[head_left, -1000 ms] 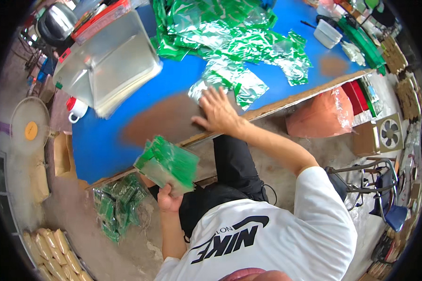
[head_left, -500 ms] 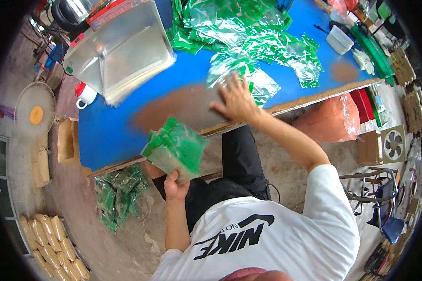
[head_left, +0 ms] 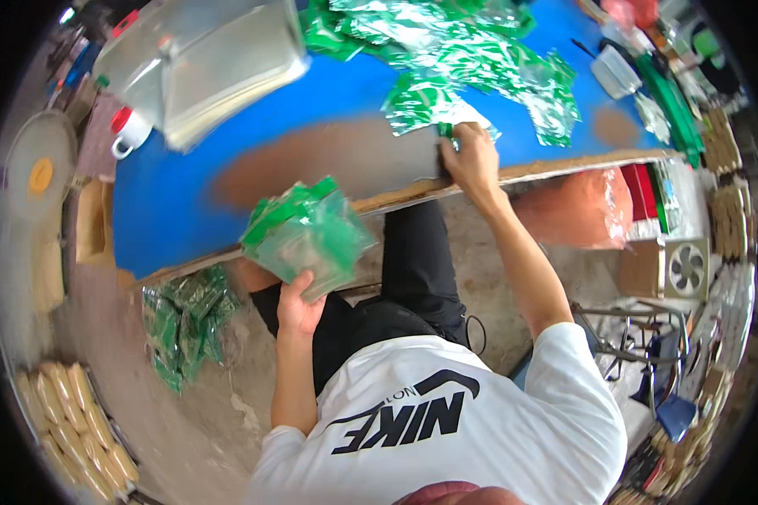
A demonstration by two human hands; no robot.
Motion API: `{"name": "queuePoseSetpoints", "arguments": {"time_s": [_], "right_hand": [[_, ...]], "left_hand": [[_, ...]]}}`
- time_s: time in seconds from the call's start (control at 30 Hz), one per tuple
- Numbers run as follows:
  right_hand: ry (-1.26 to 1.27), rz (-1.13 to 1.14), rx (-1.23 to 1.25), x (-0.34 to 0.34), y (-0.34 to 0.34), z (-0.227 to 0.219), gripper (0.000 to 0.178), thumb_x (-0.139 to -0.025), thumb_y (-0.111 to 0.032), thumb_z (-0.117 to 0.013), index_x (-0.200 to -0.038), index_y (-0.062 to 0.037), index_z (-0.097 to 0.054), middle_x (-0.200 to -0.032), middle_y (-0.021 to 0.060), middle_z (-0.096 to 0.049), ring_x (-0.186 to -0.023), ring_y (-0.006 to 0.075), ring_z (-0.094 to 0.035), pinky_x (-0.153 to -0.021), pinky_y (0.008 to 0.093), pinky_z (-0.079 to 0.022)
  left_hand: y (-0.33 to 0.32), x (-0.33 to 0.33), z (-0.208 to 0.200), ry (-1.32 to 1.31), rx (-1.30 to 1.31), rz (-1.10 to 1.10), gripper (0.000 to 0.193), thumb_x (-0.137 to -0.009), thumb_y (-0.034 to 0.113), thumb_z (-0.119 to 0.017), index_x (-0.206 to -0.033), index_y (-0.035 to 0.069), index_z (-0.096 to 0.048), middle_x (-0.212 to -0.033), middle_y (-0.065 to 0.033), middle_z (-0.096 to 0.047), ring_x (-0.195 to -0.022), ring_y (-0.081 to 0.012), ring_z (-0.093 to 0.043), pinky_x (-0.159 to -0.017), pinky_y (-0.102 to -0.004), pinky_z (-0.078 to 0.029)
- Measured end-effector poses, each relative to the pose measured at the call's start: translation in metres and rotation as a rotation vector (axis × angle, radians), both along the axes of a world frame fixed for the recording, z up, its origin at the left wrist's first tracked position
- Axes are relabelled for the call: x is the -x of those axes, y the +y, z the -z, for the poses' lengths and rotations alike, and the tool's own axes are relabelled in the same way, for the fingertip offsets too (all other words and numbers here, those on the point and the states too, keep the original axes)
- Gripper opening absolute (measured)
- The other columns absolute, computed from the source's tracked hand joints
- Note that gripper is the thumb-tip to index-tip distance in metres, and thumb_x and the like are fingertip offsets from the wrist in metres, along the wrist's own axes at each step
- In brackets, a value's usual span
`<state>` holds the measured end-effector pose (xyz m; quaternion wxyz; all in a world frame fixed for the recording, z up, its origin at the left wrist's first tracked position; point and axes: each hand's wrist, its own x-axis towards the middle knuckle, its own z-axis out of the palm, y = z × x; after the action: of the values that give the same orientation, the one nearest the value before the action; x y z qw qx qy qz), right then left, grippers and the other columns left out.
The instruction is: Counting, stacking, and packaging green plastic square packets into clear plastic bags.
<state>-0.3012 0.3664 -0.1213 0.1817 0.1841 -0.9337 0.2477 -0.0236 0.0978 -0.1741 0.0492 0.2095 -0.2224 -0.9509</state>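
My left hand [head_left: 298,310] is closed on the lower end of a stack of clear-and-green plastic bags [head_left: 307,240], held in front of the table's near edge above my lap. At the table edge my right hand [head_left: 475,162] has its fingers bent down, pinching the near edge of a shiny green-and-clear plastic bag [head_left: 419,105]. That bag lies at the near side of a loose, spread pile of similar bags [head_left: 472,63]. My fingertips are partly hidden by the back of the hand.
The blue table [head_left: 173,198] has a worn brown patch. On its left are a clear plastic tray [head_left: 227,71] and a white mug with a red lid [head_left: 131,133]; a small white container [head_left: 615,71] is at the right. Bundled green packets [head_left: 185,324] lie on the floor.
My right hand went from spread flat over the bags to bent fingers gripping at the near bag's edge. The stack in my left hand stays held. The whole view has shifted slightly.
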Motion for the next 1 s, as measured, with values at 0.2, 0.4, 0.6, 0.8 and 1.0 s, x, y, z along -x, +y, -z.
{"name": "queuePoseSetpoints", "arguments": {"time_s": [0.2, 0.4, 0.6, 0.8, 1.0], "right_hand": [[-0.510, -0.477, 0.658, -0.068, -0.032, -0.131, 0.010, -0.096, -0.002, -0.059, -0.106, -0.0015, -0.061, -0.092, 0.0037, -0.069, -0.078, 0.0105, -0.061, -0.069, 0.0231, -0.046], [-0.983, -1.083, 0.392, -0.073, -0.116, -0.137, 0.015, -0.093, -0.005, -0.062, -0.107, 0.0004, -0.061, -0.092, 0.0056, -0.066, -0.084, 0.0124, -0.061, -0.075, 0.0284, -0.050], [-0.211, -1.073, -0.251, -0.081, -0.174, -0.091, 0.027, -0.083, -0.020, -0.074, -0.100, -0.0024, -0.063, -0.090, 0.0172, -0.067, -0.083, 0.0355, -0.065, -0.072, 0.0434, -0.053], [0.000, -0.647, 0.259, -0.018, -0.112, -0.076, 0.049, -0.082, -0.037, -0.076, -0.113, -0.0010, -0.066, -0.118, 0.0200, -0.064, -0.112, 0.0375, -0.060, -0.095, 0.0444, -0.049], [-0.151, -0.481, -0.360, 0.001, 0.010, -0.018, 0.111, -0.073, -0.079, -0.063, -0.150, -0.0028, -0.036, -0.156, 0.0269, -0.028, -0.145, 0.0417, -0.027, -0.118, 0.0531, -0.023]], "left_hand": [[0.005, 0.012, -0.032, -0.068, 0.081, 0.057, 0.056, -0.083, 0.004, -0.070, -0.135, 0.003, -0.049, -0.126, -0.0115, -0.060, -0.117, -0.0273, -0.059, -0.103, -0.0430, -0.047], [0.007, 0.016, -0.036, 0.021, 0.056, 0.088, 0.068, -0.088, 0.042, -0.074, -0.140, 0.008, -0.045, -0.129, -0.0069, -0.059, -0.119, -0.0224, -0.059, -0.100, -0.0412, -0.050], [0.001, 0.015, -0.035, 0.006, -0.046, 0.129, 0.066, -0.093, 0.052, -0.062, -0.143, 0.012, -0.044, -0.134, -0.0070, -0.057, -0.122, -0.0227, -0.057, -0.101, -0.0403, -0.049], [-0.003, 0.007, -0.037, -0.002, 0.202, 0.139, 0.056, -0.086, 0.002, -0.066, -0.138, 0.003, -0.047, -0.131, -0.0116, -0.058, -0.121, -0.0278, -0.058, -0.102, -0.0446, -0.048], [-0.015, -0.016, 0.003, 0.180, -0.053, 0.056, 0.058, -0.085, 0.006, -0.070, -0.139, 0.003, -0.048, -0.136, -0.0085, -0.057, -0.126, -0.0267, -0.055, -0.109, -0.0435, -0.042]]}}
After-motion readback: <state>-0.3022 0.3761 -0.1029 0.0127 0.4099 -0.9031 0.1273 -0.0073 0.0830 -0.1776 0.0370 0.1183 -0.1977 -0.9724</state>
